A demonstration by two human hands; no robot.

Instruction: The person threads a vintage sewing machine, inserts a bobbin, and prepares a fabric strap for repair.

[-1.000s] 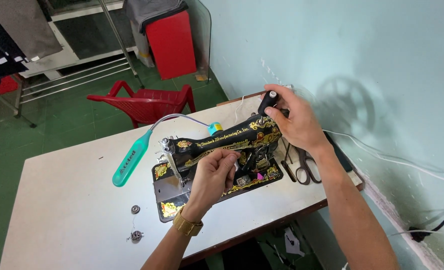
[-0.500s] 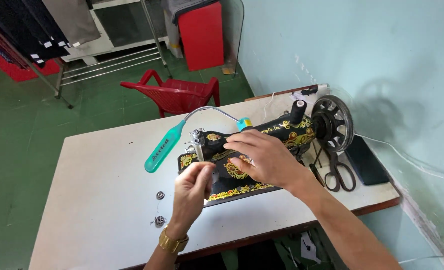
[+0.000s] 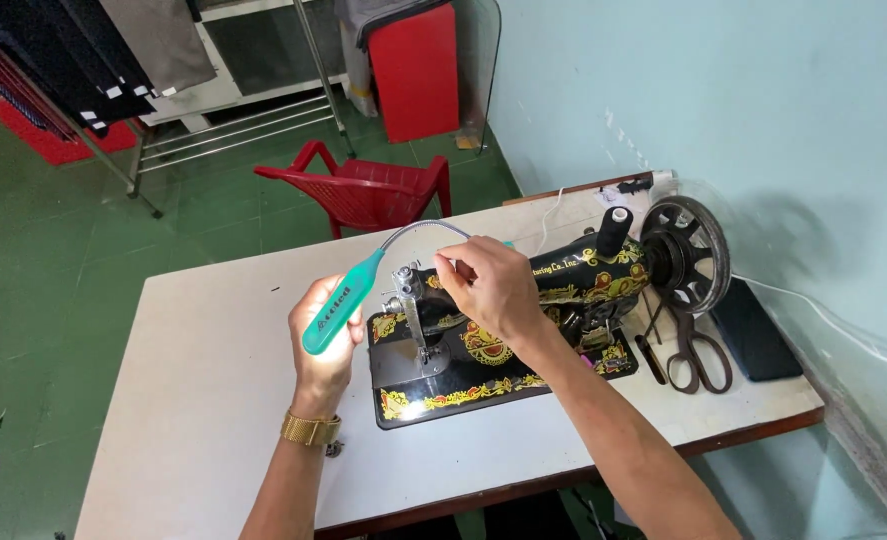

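Teal plastic shows in the left hand (image 3: 323, 350), which grips the one lamp (image 3: 341, 303) by its handle, its grey bendy neck arching over the one black sewing machine (image 3: 523, 320). The right hand (image 3: 493, 290) rests on the machine's head with fingers pinched narrow near the needle bar; whether they hold thread, I cannot tell. One spool (image 3: 613, 230) stands on top. One pair of scissors (image 3: 696, 352) lies on the white table (image 3: 203, 380). One red chair (image 3: 363, 190) stands behind.
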